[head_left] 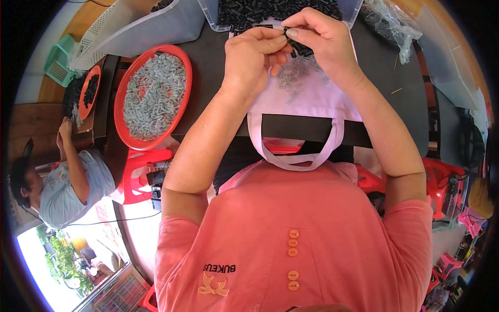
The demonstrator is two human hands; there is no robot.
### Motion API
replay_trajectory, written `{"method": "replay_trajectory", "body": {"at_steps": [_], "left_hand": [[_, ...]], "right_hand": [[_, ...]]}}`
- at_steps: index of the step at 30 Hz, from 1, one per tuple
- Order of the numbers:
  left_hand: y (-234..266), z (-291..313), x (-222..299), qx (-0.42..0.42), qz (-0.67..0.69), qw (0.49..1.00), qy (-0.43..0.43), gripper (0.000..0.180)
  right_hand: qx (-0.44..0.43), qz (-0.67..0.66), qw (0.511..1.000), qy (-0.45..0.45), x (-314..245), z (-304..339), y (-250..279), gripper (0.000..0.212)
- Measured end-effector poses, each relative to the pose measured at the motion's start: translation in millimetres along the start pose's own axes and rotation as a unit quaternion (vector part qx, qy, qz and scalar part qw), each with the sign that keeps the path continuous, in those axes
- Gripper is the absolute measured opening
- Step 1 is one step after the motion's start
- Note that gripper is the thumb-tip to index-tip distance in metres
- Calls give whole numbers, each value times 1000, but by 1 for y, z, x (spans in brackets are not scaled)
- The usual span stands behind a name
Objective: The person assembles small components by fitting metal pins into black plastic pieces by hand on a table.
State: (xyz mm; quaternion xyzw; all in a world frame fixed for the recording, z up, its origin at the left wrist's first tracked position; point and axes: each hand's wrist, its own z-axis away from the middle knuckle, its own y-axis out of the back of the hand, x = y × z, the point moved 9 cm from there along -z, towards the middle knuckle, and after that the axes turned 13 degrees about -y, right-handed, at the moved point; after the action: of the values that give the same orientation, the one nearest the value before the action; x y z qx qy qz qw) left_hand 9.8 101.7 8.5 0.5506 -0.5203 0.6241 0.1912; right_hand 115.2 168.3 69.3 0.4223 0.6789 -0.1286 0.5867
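Note:
My left hand (pixel 252 54) and my right hand (pixel 325 44) meet at the far side of the table, fingertips almost touching. Both are closed in a pinch on a small black part (pixel 285 32), mostly hidden by the fingers. Under them a pale lilac cloth bag (pixel 322 101) lies flat, its handle loop hanging over the near table edge. Several black parts (pixel 303 51) and a scatter of small clear-grey pieces (pixel 293 78) lie on the cloth. Just beyond my hands, a clear plastic bin (pixel 358 10) holds a heap of small black parts (pixel 275 11).
A round red tray (pixel 118 112) piled with small clear-grey pieces (pixel 155 96) stands left on the dark table (pixel 392 104). Behind it is a translucent bin (pixel 150 34). A plastic bag (pixel 390 26) lies far right. Another person (pixel 73 177) works at the left beside an orange plate (pixel 89 93).

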Motion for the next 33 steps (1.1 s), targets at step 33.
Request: {"method": "replay_trajectory", "body": {"at_steps": [33], "left_hand": [[-1, 2, 3, 6, -52, 999, -2, 9]], "right_hand": [[-15, -32, 999, 1, 18, -4, -3, 11]]}}
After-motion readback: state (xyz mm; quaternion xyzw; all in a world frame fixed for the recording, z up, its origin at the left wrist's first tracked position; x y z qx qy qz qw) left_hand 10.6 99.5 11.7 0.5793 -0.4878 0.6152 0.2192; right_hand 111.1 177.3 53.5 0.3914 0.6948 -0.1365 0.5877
